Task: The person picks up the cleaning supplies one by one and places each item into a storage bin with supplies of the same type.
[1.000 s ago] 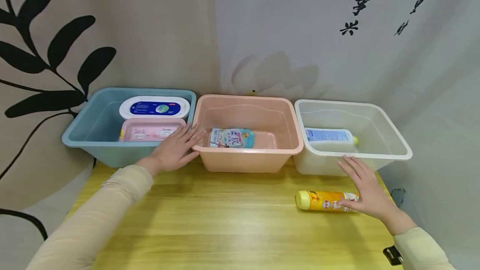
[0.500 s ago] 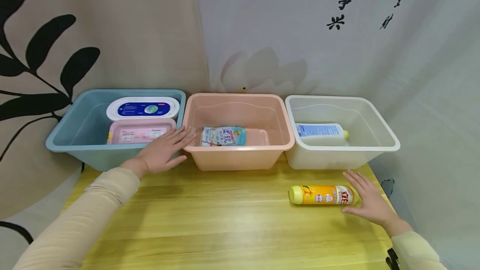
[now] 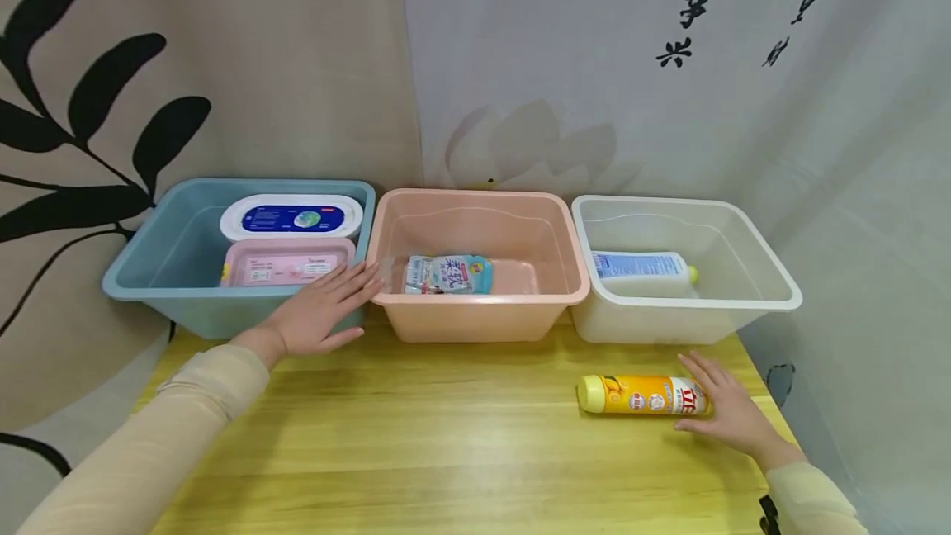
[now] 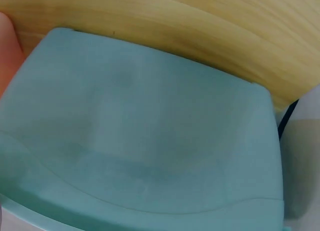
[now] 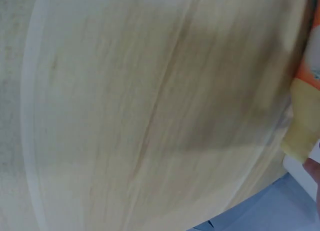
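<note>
My left hand (image 3: pixel 319 312) lies with fingers spread at the front corner where the blue bin (image 3: pixel 163 293) meets the pink bin (image 3: pixel 475 320). In the left wrist view only the blue bin's outer wall (image 4: pixel 145 126) fills most of the picture. On the wooden table lies a yellow-orange bottle (image 3: pixel 646 395) with a pale yellow cap pointing left. My right hand (image 3: pixel 731 415) is at its right end, fingers behind it and thumb in front, spread apart. The right wrist view catches the bottle's pale end (image 5: pixel 302 121) and a fingertip (image 5: pixel 312 170) close beside it.
The blue bin holds a white wipes pack (image 3: pixel 293 218) and a pink box (image 3: pixel 290 261). A blue-white pouch (image 3: pixel 448 275) lies in the pink bin, a white bottle (image 3: pixel 642 273) in the white bin (image 3: pixel 691 302). A printed curtain (image 3: pixel 297 64) hangs behind.
My right hand has drawn back from over the bottle and in front of the white bin, down to the bottle's right end. My left hand stays at the bins' corner; the view shifts slightly.
</note>
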`<state>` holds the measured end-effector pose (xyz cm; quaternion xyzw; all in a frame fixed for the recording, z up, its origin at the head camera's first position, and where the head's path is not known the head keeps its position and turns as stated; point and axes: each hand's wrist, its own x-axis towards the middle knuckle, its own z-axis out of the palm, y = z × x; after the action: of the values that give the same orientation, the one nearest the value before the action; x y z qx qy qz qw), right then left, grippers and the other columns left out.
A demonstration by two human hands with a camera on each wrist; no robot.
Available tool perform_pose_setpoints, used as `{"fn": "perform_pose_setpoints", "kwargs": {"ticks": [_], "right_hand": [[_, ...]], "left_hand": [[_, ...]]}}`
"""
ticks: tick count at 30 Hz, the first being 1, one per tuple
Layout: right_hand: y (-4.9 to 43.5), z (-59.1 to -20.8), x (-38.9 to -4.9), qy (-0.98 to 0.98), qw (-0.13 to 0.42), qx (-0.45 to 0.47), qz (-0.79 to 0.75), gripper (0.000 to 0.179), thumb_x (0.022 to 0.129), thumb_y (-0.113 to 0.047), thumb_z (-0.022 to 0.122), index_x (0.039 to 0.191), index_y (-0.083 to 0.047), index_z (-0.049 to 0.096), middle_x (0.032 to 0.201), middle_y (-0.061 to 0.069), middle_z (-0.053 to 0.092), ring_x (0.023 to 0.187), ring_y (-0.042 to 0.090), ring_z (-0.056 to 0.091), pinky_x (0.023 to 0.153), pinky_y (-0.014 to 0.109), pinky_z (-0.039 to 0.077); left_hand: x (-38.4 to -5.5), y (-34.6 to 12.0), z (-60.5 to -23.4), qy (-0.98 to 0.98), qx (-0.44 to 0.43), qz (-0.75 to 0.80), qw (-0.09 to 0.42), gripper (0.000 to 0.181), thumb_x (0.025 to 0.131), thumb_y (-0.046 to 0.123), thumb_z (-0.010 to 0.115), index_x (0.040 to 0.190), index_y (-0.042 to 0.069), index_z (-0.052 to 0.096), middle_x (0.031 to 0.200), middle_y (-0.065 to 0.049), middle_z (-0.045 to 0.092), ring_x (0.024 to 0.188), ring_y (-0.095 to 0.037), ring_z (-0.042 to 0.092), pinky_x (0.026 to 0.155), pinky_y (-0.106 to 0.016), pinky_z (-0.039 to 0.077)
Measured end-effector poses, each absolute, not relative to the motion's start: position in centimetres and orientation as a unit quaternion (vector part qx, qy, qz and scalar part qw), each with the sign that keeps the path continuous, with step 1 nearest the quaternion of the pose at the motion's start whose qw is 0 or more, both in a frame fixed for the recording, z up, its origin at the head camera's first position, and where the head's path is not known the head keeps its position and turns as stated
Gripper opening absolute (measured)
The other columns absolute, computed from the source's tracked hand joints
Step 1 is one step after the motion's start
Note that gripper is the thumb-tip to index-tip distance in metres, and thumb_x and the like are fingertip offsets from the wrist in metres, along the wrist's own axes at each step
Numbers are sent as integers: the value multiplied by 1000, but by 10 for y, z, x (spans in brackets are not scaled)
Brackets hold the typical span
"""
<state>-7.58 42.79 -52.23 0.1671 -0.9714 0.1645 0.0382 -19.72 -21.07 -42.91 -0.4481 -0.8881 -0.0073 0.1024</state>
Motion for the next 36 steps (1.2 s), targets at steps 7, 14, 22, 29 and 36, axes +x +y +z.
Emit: {"fn": "perform_pose_setpoints", "kwargs": {"ticks": [7,14,22,29,36], "right_hand": [[425,-528,-80,-972,40,172,158,104,61,-45,82,145,-11,32,140,28,36,119,53,38,91,68,31],[425,-532,-83,-974,49,174,137,105,61,-46,81,147,-13,30,138,27,39,115,50,44,90,64,35],[427,-533,-86,-979,48,170,106,102,64,-47,79,147,-15,29,134,26,48,106,47,55,86,62,40],[426,-536,-87,-975,55,187,103,95,66,-46,79,144,-15,36,120,21,60,100,43,59,85,58,44],[423,-535,-82,-973,66,197,101,86,65,-45,80,138,-16,45,106,13,64,91,33,62,78,50,50]], "left_hand": [[-192,-214,-429,-891,-439,-6,112,66,96,49,40,148,9,27,159,-4,9,144,-27,18,119,-31,-2],[-190,-214,-428,-892,-435,-2,123,66,96,50,37,147,8,29,159,-4,9,144,-27,18,120,-32,0],[-191,-213,-430,-895,-431,0,118,67,96,51,37,147,10,28,159,-4,8,145,-25,16,120,-35,5],[-192,-212,-431,-895,-430,2,119,67,95,50,39,147,10,28,158,-8,17,146,-25,15,120,-32,-1],[-191,-210,-430,-897,-430,-2,106,66,95,50,40,146,9,30,156,-11,21,145,-26,17,118,-27,-8]]}}
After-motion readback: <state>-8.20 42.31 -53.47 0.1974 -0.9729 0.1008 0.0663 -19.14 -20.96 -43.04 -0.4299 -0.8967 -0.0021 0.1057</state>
